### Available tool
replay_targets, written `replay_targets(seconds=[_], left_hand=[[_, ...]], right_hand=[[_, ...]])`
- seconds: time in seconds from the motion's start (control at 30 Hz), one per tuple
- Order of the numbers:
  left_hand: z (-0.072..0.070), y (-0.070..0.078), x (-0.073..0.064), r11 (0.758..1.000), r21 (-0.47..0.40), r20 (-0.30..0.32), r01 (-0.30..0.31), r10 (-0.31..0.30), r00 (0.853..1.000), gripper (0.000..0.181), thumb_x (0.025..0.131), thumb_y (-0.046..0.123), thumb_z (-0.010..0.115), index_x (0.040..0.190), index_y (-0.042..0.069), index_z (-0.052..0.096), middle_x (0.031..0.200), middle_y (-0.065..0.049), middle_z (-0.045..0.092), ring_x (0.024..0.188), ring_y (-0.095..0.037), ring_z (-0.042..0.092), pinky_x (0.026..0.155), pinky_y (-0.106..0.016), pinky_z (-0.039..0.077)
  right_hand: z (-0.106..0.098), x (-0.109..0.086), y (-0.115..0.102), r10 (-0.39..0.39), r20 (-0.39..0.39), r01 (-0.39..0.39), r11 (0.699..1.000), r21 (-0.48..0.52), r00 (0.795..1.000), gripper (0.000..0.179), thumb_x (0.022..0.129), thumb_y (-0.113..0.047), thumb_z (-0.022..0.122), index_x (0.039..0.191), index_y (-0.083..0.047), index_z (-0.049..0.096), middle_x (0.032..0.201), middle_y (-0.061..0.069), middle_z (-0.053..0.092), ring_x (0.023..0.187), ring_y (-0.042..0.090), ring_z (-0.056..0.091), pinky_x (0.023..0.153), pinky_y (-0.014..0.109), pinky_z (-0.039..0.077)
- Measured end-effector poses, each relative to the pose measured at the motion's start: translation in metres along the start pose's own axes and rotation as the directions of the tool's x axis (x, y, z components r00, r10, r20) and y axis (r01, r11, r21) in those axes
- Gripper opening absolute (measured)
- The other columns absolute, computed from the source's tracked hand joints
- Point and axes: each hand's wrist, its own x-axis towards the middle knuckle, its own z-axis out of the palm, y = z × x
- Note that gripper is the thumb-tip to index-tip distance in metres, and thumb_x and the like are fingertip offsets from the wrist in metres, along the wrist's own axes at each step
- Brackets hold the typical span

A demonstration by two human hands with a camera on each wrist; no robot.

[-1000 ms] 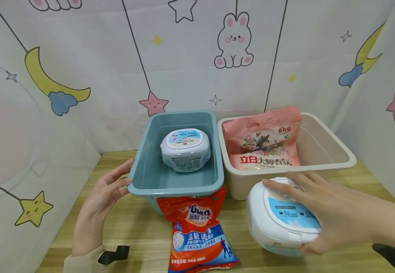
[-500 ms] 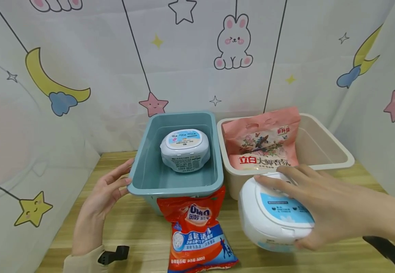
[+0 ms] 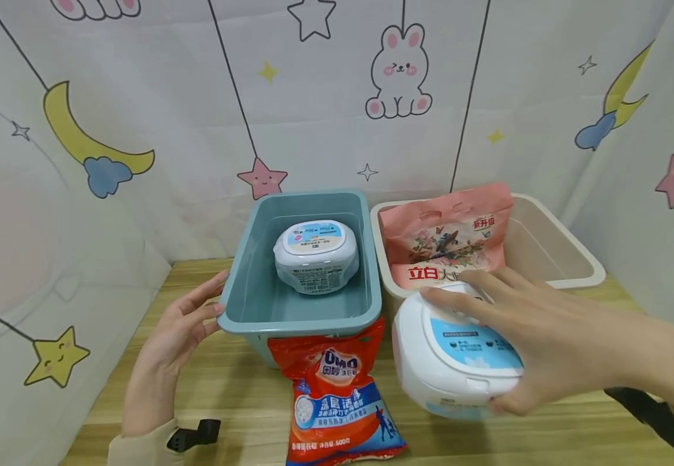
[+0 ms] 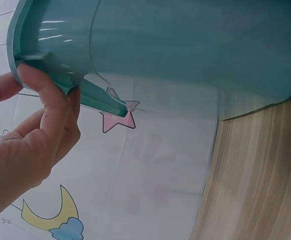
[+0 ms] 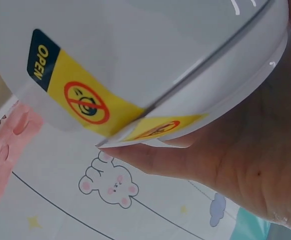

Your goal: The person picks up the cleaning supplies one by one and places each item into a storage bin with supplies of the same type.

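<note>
My right hand grips a white oval plastic tub from the right, its lid with a blue label turned up toward me. The tub is tilted above the table, in front of the cream bin. In the right wrist view, the tub shows a yellow sticker reading OPEN, and the thumb presses against its edge. My left hand pinches the left rim of a teal plastic bin; the left wrist view shows thumb and fingers around that rim. Another white tub sits inside the teal bin.
Against the front of the teal bin leans a red bag of OMO washing powder. A cream bin stands to the right, holding a pink bag of washing powder. Behind both bins hangs a printed curtain.
The tub in my right hand has moved left and slightly up, and now covers part of the pink bag's lettering. My left hand has stayed on the teal bin's rim.
</note>
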Motion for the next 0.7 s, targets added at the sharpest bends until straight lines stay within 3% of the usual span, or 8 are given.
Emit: replay_targets(seconds=[0.3, 0.7], left_hand=[[0.001, 0.001, 0.0, 1.0, -0.013, -0.004, -0.001, 0.001, 1.0, 0.053, 0.095, -0.001, 0.052, 0.146, 0.013, 0.042, 0.122, 0.002, 0.05, 0.097, -0.009, 0.065, 0.081, -0.025, 0.056], [0.002, 0.003, -0.001, 1.0, -0.001, -0.001, 0.002, -0.002, 1.0, 0.055, 0.096, 0.001, 0.052, 0.148, 0.01, 0.038, 0.124, 0.003, 0.05, 0.096, -0.009, 0.066, 0.082, -0.025, 0.056]], right_hand=[[-0.007, 0.008, -0.002, -0.012, 0.011, 0.012, 0.999, 0.035, 1.0, 0.11, 0.058, -0.074, 0.074, 0.149, -0.049, 0.017, 0.145, -0.005, 0.035, 0.124, 0.02, 0.037, 0.092, 0.053, 0.047], [-0.017, 0.021, -0.003, -0.041, 0.001, 0.041, 0.998, 0.048, 0.999, 0.115, 0.056, -0.069, 0.078, 0.15, -0.047, 0.016, 0.139, -0.005, 0.04, 0.12, 0.013, 0.038, 0.089, 0.043, 0.049]])
